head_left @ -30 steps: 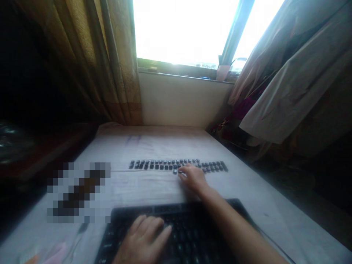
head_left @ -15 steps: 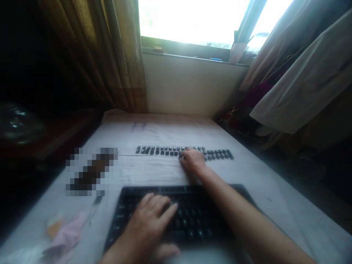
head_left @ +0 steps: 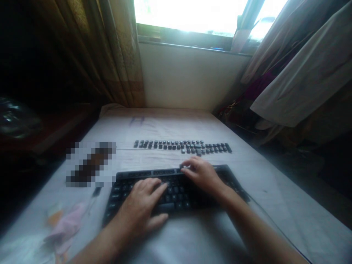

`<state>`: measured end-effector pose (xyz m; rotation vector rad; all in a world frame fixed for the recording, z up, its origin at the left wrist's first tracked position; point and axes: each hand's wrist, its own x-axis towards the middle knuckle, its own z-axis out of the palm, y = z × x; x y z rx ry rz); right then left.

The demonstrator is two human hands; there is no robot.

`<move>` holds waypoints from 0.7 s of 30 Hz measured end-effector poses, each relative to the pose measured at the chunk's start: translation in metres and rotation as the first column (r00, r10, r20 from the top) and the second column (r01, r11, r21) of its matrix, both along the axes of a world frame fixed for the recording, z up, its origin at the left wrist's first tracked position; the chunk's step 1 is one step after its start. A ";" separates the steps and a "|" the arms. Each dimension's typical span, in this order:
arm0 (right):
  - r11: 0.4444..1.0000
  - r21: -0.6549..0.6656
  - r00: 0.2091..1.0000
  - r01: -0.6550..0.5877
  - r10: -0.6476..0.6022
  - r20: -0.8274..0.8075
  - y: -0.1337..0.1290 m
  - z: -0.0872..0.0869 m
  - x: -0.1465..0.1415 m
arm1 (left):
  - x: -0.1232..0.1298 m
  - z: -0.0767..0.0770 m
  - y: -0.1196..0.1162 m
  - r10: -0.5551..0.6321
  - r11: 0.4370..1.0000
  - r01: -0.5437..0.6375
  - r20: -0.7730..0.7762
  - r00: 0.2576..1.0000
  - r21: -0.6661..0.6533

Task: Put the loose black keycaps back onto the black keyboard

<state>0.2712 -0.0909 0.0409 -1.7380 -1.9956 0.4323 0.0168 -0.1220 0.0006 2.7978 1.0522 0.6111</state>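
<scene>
A black keyboard (head_left: 165, 207) lies in front of me, with keys on its left and middle parts and a darker stretch under my right arm. My left hand (head_left: 145, 201) rests on its left keys, fingers spread and thumb out over the near edge. Above the keyboard's far edge, my right hand (head_left: 202, 172) pinches a small dark keycap (head_left: 181, 166) between thumb and forefinger. Beyond it, loose keycaps (head_left: 165, 147) are lined up in rows on the white sheet (head_left: 159, 124).
To the left are a pixelated dark patch (head_left: 92, 163), a small dark object (head_left: 96, 190) with a thin cord, and a pink cloth (head_left: 67, 227). A cable (head_left: 275, 223) trails off right. Curtains (head_left: 121, 55) and hanging clothes (head_left: 297, 80) flank the window.
My right hand has come back from the rows of keycaps to the keyboard, a keycap in its fingers. My left hand stays on the keys. The view has shifted slightly.
</scene>
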 end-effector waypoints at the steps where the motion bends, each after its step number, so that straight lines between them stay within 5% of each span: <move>1: 0.999 -0.013 0.999 -0.034 0.033 -0.033 -0.006 0.000 -0.002 | -0.001 0.000 0.001 0.001 1.000 -0.001 -0.004 1.000 0.006; 10: 0.982 -0.117 0.988 -0.149 0.142 -0.065 -0.021 -0.003 -0.017 | 0.007 0.008 0.004 -0.059 0.989 0.064 -0.045 0.997 0.132; 21: 0.962 -0.227 0.982 -0.149 0.171 0.080 -0.014 0.014 -0.025 | 0.019 0.016 0.012 -0.111 0.992 0.113 -0.037 0.993 0.059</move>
